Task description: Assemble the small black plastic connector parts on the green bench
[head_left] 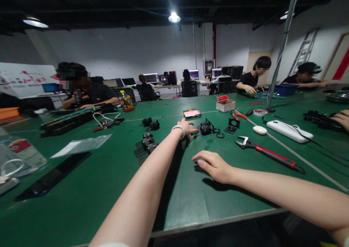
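Two bare hands are reaching out over a flat green table (81, 189).

The left hand (187, 128), wearing a white wristband (178, 129), is stretching far out with its fingers loose and open. Its tips are lying just beside a small bumpy black plastic part (205, 128), not gripping it. That part is sitting near the middle of the table, next to two thin black rings (219, 133) and a flat black bracket (232, 125). The right hand (215, 165) is resting closer in, fingers spread flat on the smooth green top, holding nothing. A shiny metal wrench with a red handle (268, 153) is lying to its right — and a bunch of chunky black parts (148, 142) is sitting off to the left.
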The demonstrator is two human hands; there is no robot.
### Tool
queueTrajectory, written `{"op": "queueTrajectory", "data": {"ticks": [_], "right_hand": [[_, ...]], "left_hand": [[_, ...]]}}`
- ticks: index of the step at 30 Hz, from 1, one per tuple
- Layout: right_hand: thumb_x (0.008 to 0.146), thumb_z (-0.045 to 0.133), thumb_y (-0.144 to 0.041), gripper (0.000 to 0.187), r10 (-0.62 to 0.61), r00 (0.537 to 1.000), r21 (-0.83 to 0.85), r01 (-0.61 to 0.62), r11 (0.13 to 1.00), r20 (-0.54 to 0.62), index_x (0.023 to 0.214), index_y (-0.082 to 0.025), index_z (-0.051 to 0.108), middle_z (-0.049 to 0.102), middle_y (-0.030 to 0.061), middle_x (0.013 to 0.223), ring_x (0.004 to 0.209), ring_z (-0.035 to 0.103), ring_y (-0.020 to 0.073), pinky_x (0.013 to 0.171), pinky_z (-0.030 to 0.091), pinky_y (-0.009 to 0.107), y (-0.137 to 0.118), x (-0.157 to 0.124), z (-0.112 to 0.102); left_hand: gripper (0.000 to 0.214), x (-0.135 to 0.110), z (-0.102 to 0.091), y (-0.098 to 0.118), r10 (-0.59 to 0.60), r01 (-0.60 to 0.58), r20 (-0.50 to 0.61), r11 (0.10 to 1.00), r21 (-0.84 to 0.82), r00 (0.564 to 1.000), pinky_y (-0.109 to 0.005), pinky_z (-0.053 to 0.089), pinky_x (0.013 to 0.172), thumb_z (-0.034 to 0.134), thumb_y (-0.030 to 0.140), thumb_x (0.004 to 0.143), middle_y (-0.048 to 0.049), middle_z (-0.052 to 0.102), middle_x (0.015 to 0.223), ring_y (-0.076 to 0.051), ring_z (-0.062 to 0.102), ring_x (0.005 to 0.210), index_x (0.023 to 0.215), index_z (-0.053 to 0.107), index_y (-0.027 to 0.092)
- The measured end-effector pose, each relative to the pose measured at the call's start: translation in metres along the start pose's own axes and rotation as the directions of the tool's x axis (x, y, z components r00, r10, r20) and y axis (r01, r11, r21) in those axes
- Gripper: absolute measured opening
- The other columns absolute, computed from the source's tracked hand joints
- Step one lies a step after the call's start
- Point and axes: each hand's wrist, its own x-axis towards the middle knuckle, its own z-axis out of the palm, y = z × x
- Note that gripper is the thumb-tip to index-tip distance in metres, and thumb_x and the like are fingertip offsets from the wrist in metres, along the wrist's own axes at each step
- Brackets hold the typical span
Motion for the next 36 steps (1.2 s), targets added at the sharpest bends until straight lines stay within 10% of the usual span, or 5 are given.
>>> {"op": "queueTrajectory", "data": {"ticks": [9,24,36], "right_hand": [[0.083,0.03,-0.025,0.024,-0.037,0.999,-0.039,0.037,0.999,-0.007,0.093,-0.019,0.05,0.055,0.0042,0.088,0.082,0.049,0.014,0.074,0.038,0.027,0.0,0.002,0.001],[0.068,0.05,-0.016,0.025,0.057,0.987,-0.203,-0.087,0.975,-0.147,0.092,-0.019,0.048,0.048,0.0066,0.095,0.096,0.038,0.0201,0.081,0.031,0.037,0.015,0.002,0.007],[0.07,0.05,-0.024,0.03,0.107,0.994,-0.395,-0.095,0.914,0.007,0.098,-0.018,0.042,0.049,0.0072,0.094,0.094,0.039,0.0207,0.081,0.029,0.039,0.03,0.003,0.007]], "left_hand": [[0.047,-0.007,0.012,-0.001,0.129,-0.128,-0.02,0.991,0.048,0.991,-0.036,0.026,0.09,0.042,0.056,0.065,-0.0093,0.039,0.114,-0.028,0.025,0.113,0.091,0.06,0.021],[0.033,-0.127,0.003,0.03,0.37,-0.361,-0.109,0.928,0.095,0.923,-0.034,0.042,0.072,0.04,0.047,0.072,-0.006,0.034,0.113,-0.023,0.045,0.089,0.08,0.061,0.023],[0.03,-0.164,-0.003,0.038,0.406,-0.399,-0.247,0.913,0.08,0.88,-0.029,0.042,0.075,0.046,0.031,0.071,-0.006,0.04,0.112,-0.018,0.046,0.089,0.098,0.042,0.02]]}}
